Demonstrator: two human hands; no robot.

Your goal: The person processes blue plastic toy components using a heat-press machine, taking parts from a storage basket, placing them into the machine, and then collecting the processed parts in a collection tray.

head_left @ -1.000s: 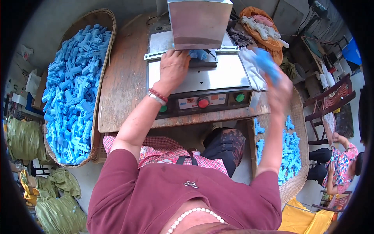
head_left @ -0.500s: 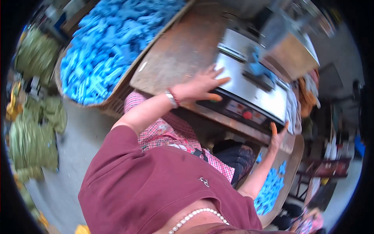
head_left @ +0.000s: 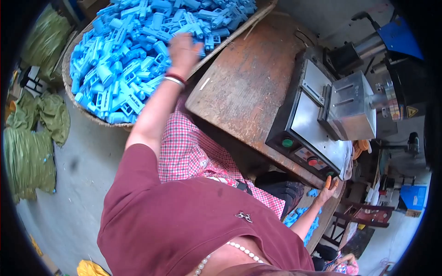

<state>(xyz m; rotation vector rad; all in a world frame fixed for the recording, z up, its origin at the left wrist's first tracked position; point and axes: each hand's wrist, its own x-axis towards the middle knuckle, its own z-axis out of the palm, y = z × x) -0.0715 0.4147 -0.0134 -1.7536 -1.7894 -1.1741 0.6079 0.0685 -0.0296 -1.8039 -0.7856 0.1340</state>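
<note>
A wide woven basket point(head_left: 67, 85) holds a heap of blue plastic toy guns point(head_left: 133, 60). My left hand point(head_left: 183, 53) is over the heap's right side, touching or just above the toys. Its fingers are smeared by motion, so a grip cannot be made out. At the front right corner of a press machine point(head_left: 299, 138), my right hand point(head_left: 328, 191) has its fingers stretched out, a fingertip at a green button point(head_left: 330, 174). It holds nothing visible. The machine's metal block point(head_left: 352, 106) sits low over the fixture on its steel plate point(head_left: 313, 117); whatever lies beneath is hidden.
A worn wooden table point(head_left: 239, 87) carries the machine, which also has a red button point(head_left: 312, 162) and another green button point(head_left: 287, 142). More blue pieces point(head_left: 301, 221) lie below my right arm. Green sacks point(head_left: 30, 161) stand at the left. Another person point(head_left: 343, 264) appears at lower right.
My left hand has gone from above the machine's plate leftward to the basket. The block now sits lower, hiding the blue piece seen beneath it. My right hand stays at the machine's corner.
</note>
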